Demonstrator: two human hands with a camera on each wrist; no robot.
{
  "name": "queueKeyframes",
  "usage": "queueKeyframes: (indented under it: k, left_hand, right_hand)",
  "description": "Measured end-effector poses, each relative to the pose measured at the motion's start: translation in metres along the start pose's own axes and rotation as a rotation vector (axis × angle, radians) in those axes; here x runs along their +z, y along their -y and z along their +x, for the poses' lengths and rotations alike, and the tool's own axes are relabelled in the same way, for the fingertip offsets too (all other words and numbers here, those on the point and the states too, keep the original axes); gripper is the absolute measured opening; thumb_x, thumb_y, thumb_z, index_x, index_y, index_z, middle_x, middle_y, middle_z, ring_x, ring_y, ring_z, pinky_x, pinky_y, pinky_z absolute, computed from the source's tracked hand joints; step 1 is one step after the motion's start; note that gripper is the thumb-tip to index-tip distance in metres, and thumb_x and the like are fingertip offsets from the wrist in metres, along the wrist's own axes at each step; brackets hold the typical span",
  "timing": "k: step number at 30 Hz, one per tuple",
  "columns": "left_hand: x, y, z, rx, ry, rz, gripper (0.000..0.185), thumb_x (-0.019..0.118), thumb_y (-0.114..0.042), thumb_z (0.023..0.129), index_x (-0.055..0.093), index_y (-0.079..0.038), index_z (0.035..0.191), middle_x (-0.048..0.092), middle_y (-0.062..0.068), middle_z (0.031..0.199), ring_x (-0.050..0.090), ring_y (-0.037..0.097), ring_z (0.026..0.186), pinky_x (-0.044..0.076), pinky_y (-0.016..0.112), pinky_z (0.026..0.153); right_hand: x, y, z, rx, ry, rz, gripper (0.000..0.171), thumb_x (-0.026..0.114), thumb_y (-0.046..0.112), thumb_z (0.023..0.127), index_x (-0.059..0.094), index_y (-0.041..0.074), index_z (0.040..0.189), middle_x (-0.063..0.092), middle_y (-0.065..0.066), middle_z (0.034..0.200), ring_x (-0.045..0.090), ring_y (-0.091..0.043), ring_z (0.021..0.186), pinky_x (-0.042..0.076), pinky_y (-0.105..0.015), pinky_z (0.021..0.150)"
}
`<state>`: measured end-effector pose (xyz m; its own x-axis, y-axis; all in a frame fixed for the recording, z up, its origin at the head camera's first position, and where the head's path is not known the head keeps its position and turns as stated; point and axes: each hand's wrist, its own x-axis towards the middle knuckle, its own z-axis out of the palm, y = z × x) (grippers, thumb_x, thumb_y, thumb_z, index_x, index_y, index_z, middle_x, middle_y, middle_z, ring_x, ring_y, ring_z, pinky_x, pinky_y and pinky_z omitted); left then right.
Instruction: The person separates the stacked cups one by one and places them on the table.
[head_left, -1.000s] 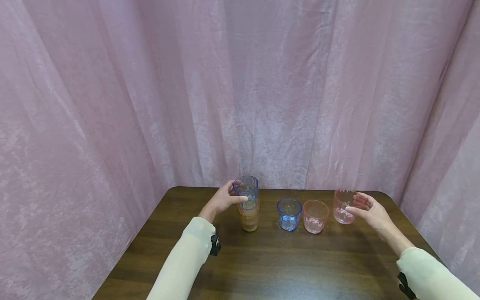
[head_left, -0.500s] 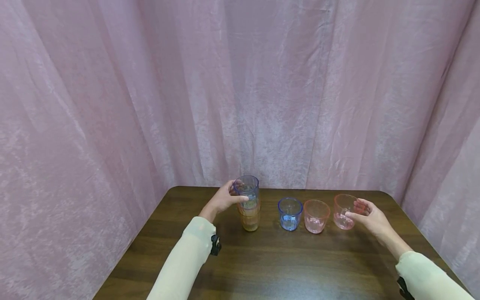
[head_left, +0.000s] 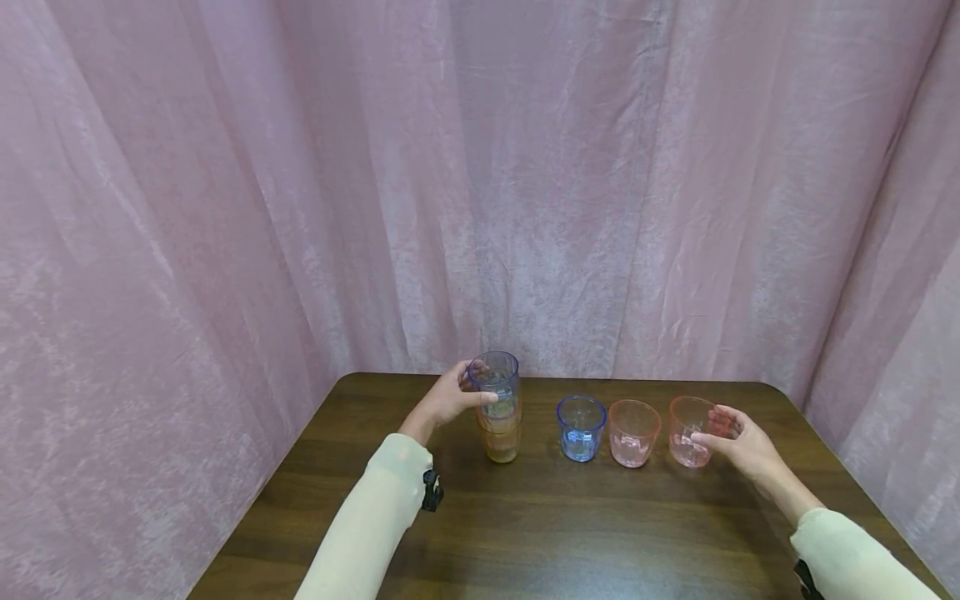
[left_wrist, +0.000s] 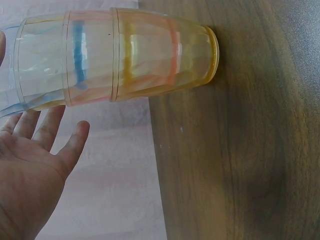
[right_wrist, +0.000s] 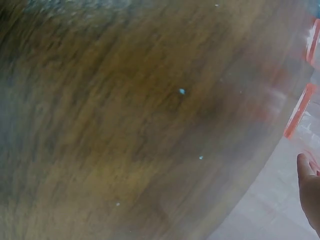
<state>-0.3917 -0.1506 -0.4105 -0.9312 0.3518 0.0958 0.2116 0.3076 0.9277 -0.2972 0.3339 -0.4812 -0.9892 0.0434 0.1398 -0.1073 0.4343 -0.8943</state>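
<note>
A stack of several clear tinted cups (head_left: 499,421), blue one on top, stands on the dark wooden table (head_left: 540,525). My left hand (head_left: 480,384) holds the top cup, thumb in front and fingers behind. In the left wrist view the stack (left_wrist: 120,55) lies just past my left hand (left_wrist: 55,122). To the right stand a blue cup (head_left: 580,427) and a pink cup (head_left: 633,432). My right hand (head_left: 707,423) grips a second pink cup (head_left: 688,433), which sits on the table at the end of the row. The right wrist view is blurred; it shows table wood (right_wrist: 125,125) and a fingertip (right_wrist: 307,185).
Pink curtains (head_left: 480,183) hang close behind the table and along both sides. The table's far edge runs just behind the cups, and its right corner (head_left: 772,392) is near my right hand. Bare wood lies in front of the row.
My right hand has lowered the pink cup from the air down onto the table beside the other pink cup. The left hand and the stack have not moved.
</note>
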Motion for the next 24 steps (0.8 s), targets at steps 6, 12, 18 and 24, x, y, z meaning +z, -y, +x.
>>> queueKeyframes:
  k: [6, 12, 18, 24]
  left_hand:
    - [0.000, 0.001, 0.000, -0.007, 0.000, 0.001, 0.070, 0.081, -0.022, 0.085, 0.045, -0.006, 0.142, 0.051, 0.010, 0.145, 0.041, 0.031, 0.139, 0.038, 0.049, 0.109]
    - [0.000, -0.004, -0.002, -0.009, 0.001, -0.009, 0.070, 0.082, -0.020, 0.084, 0.046, -0.005, 0.141, 0.051, 0.011, 0.144, 0.040, 0.032, 0.139, 0.037, 0.049, 0.110]
    - [0.000, -0.002, -0.002, -0.009, 0.007, -0.003, 0.071, 0.082, -0.022, 0.084, 0.044, -0.005, 0.143, 0.050, 0.011, 0.146, 0.038, 0.033, 0.140, 0.035, 0.050, 0.111]
    - [0.000, 0.003, 0.000, -0.011, -0.009, 0.002, 0.072, 0.082, -0.022, 0.084, 0.045, -0.007, 0.143, 0.050, 0.009, 0.146, 0.038, 0.031, 0.141, 0.036, 0.048, 0.111]
  right_hand:
    - [0.004, -0.003, 0.000, 0.010, 0.024, -0.016, 0.082, 0.073, 0.022, 0.092, 0.023, -0.014, 0.147, 0.037, -0.035, 0.144, 0.048, -0.002, 0.110, 0.039, -0.008, 0.081]
    - [0.008, -0.009, 0.001, 0.010, 0.019, -0.018, 0.083, 0.074, 0.021, 0.091, 0.024, -0.014, 0.146, 0.039, -0.035, 0.143, 0.048, -0.002, 0.110, 0.039, -0.008, 0.081]
    - [0.010, -0.012, 0.000, -0.008, 0.012, 0.018, 0.083, 0.075, 0.017, 0.090, 0.023, -0.015, 0.145, 0.038, -0.037, 0.143, 0.045, 0.007, 0.104, 0.039, -0.007, 0.081]
    - [0.011, -0.011, -0.001, -0.010, 0.011, 0.007, 0.082, 0.074, 0.016, 0.091, 0.021, -0.016, 0.146, 0.037, -0.038, 0.144, 0.050, -0.015, 0.116, 0.040, -0.006, 0.081]
